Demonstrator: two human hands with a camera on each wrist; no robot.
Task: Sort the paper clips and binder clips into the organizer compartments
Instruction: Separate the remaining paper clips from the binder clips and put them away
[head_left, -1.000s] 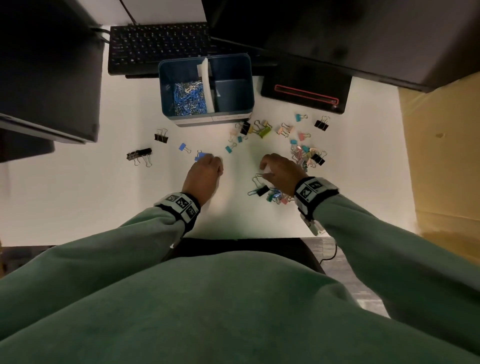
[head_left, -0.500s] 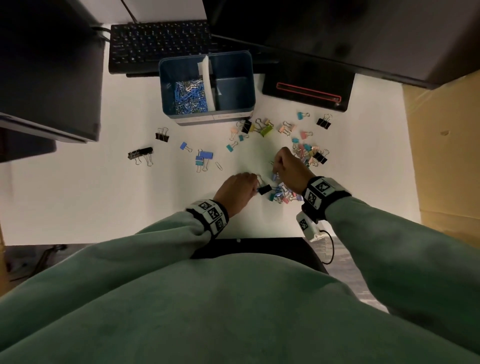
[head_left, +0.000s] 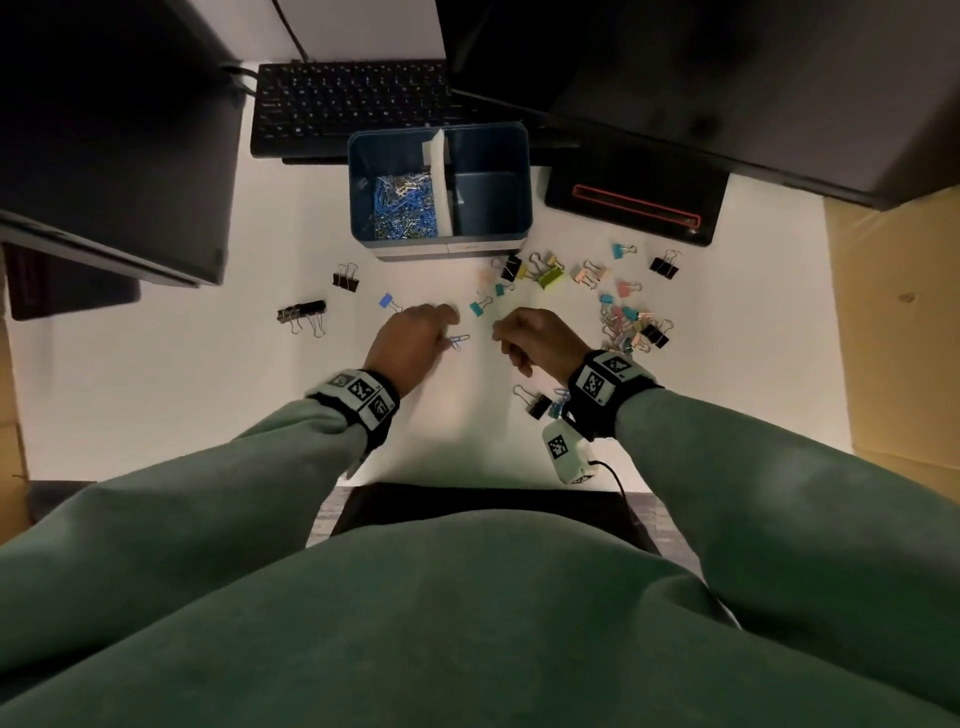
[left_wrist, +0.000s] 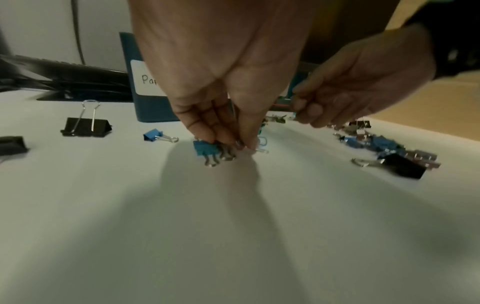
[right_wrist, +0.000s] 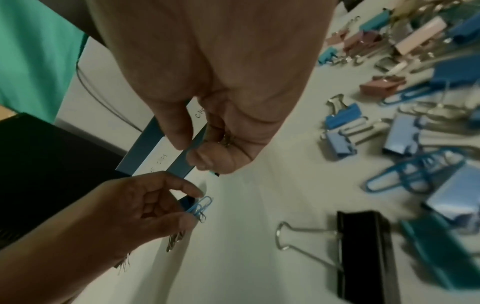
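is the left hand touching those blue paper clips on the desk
Touching. In the right wrist view the left hand pinches the blue paper clips between fingertips; the head view agrees.

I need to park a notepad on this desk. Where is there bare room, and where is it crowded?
Bare: the white desk nearest the person, left of the left hand, below the black binder clips. Also the strip between both hands. Crowded: right of the right hand, where the coloured binder clips lie, and before the organizer.
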